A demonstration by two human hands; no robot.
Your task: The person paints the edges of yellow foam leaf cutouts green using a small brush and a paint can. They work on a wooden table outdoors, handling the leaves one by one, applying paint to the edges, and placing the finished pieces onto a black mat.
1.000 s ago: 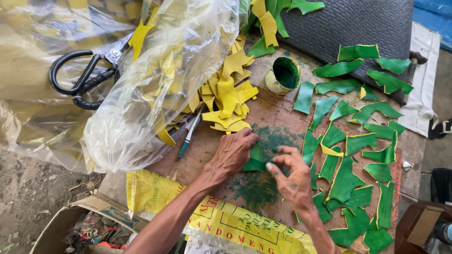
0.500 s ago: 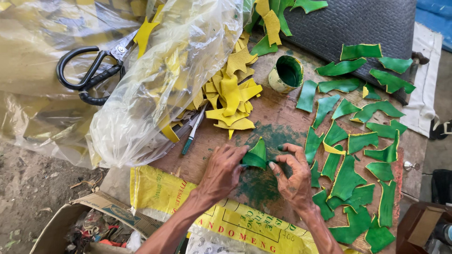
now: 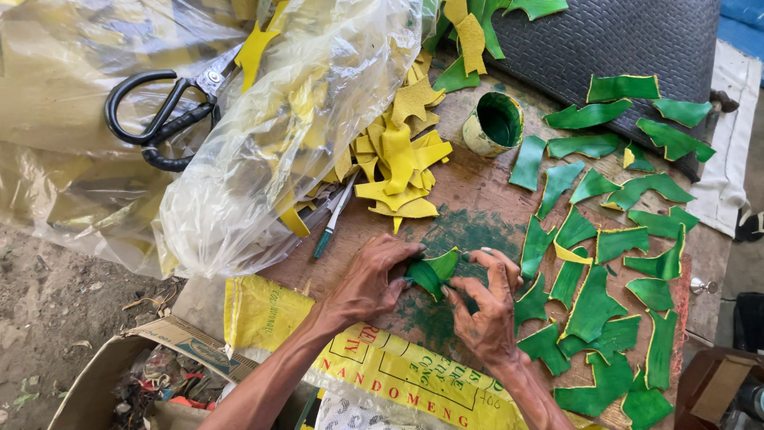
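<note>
My left hand point(image 3: 370, 280) and my right hand point(image 3: 487, 309) both grip one small green-painted leather scrap point(image 3: 434, 271), held just above a green-stained patch of the wooden board point(image 3: 469, 203). The scrap's yellow edge shows at its top. Painted green pieces point(image 3: 593, 302) lie spread to the right of my right hand. A pile of unpainted yellow scraps point(image 3: 398, 163) sits beyond my left hand. A small tin of green paint point(image 3: 495, 122) stands behind the stained patch. A brush with a green handle point(image 3: 333, 219) lies at the pile's edge.
A clear plastic bag of yellow scraps point(image 3: 270, 135) fills the left, with black-handled scissors point(image 3: 163, 119) on it. A yellow printed sack point(image 3: 382, 366) hangs over the near edge. A dark textured mat point(image 3: 629, 40) lies at the back. A cardboard box point(image 3: 135, 366) sits on the ground below.
Both hands have shifted slightly toward me with the green scrap. The scrap has turned between the fingers, lying flatter than before.
</note>
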